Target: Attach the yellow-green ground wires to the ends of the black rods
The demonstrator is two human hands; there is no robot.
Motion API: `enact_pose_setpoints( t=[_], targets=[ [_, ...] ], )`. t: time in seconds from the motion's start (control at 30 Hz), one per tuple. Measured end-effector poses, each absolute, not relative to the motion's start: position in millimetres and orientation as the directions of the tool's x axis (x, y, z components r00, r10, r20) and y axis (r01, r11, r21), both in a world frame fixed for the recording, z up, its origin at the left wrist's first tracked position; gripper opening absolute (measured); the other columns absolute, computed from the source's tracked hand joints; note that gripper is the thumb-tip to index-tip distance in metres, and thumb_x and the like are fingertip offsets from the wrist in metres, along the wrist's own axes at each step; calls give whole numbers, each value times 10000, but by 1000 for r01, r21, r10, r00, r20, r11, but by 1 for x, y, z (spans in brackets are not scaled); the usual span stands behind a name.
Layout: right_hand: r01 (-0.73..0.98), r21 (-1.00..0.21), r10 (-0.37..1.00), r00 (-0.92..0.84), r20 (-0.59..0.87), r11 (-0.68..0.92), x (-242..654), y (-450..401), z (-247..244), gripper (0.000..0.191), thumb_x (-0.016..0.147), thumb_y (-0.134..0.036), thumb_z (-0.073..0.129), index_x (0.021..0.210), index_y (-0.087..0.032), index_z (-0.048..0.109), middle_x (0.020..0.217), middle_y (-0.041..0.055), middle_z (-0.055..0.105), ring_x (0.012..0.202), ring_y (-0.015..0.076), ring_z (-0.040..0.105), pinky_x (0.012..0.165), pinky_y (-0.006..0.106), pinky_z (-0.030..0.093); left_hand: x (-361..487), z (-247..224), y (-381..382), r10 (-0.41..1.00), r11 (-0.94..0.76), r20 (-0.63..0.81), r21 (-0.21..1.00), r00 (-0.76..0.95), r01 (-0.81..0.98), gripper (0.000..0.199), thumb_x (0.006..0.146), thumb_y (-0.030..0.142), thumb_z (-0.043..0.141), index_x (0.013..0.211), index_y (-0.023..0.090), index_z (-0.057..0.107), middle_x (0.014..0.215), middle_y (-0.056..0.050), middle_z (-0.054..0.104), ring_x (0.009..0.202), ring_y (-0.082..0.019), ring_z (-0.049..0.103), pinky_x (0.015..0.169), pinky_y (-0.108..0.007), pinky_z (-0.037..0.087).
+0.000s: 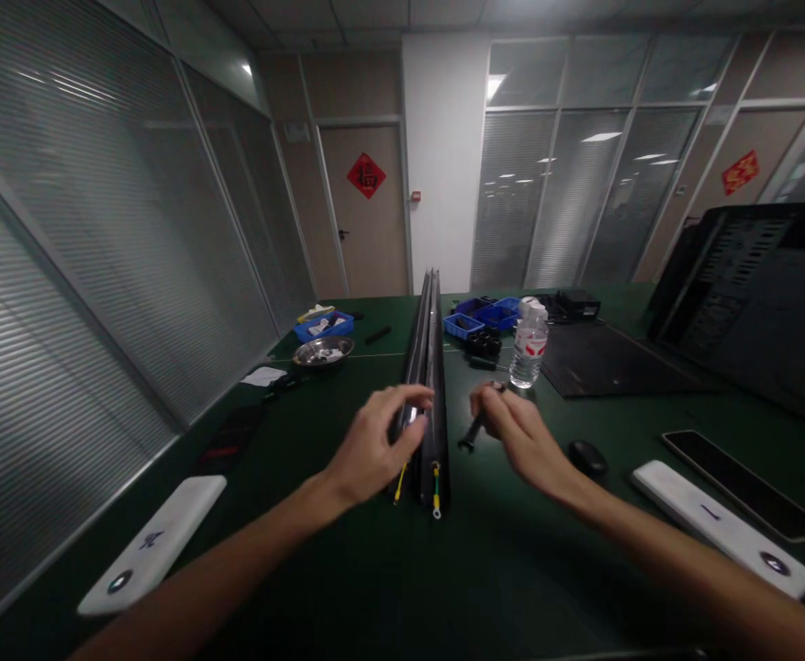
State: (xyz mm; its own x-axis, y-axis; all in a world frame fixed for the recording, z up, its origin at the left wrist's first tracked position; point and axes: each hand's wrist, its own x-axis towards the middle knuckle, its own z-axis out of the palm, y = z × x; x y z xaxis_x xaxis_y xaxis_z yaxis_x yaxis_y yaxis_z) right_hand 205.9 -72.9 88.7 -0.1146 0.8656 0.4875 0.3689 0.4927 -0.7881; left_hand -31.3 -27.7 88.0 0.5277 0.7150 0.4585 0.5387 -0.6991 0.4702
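Note:
Two long dark metal rails [436,386] run side by side away from me along the table. Short yellow-green wires with ring terminals [436,496] stick out at their near ends. My left hand [381,436] is over the near part of the left rail, thumb and fingers apart with nothing between them; I cannot tell whether it touches the rail. Just right of the rails, my right hand [512,422] is closed around a dark wrench [471,436], whose open jaw points down and towards the rails. Part of the wrench is hidden by my fingers.
A water bottle [529,347] stands beyond my right hand, near blue bins [463,326]. Left are a metal bowl [323,352] and a blue tray [324,326]. A mouse [587,457], a phone [743,482] and white devices [722,528] [154,546] lie nearer.

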Motion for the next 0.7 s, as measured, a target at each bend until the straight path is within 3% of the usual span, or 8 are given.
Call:
enact_pose_setpoints(
  t=[0.17, 0.33, 0.57, 0.7],
  targets=[
    [288, -825, 871, -88, 483, 486, 174, -10, 19, 468, 1040, -496, 343, 755, -178, 534, 660, -8, 526, 608, 134, 499, 593, 250, 401, -4, 41, 2, 695, -699, 205, 419, 690, 579, 212, 851, 282, 620, 1039, 185, 627, 1082, -57, 675, 1058, -238, 606, 1083, -435, 373],
    [330, -772, 839, -186, 512, 544, 173, -3, -18, 446, 1050, -451, 339, 753, -182, 535, 719, 5, 541, 654, 140, 520, 639, 255, 408, -1, 19, 10, 667, -730, 165, 336, 726, 595, 249, 790, 184, 579, 1040, 184, 569, 994, -48, 654, 1010, -233, 608, 1167, -463, 227],
    [347, -714, 793, -232, 563, 609, 170, -8, -24, 363, 1057, -363, 350, 788, -190, 523, 750, 7, 539, 675, 144, 521, 664, 267, 400, -4, 20, 8, 631, -761, 121, 288, 766, 582, 235, 812, 202, 566, 1040, 173, 615, 1153, -82, 651, 1173, -259, 549, 1176, -464, 189],
    [341, -697, 776, -254, 578, 631, 170, -14, -21, 319, 1044, -347, 403, 799, -191, 534, 760, 2, 538, 687, 140, 519, 677, 259, 403, -3, 19, 10, 640, -749, 95, 298, 763, 591, 248, 796, 200, 592, 1041, 178, 630, 1191, -82, 647, 1197, -262, 535, 1156, -447, 234]
  ],
)
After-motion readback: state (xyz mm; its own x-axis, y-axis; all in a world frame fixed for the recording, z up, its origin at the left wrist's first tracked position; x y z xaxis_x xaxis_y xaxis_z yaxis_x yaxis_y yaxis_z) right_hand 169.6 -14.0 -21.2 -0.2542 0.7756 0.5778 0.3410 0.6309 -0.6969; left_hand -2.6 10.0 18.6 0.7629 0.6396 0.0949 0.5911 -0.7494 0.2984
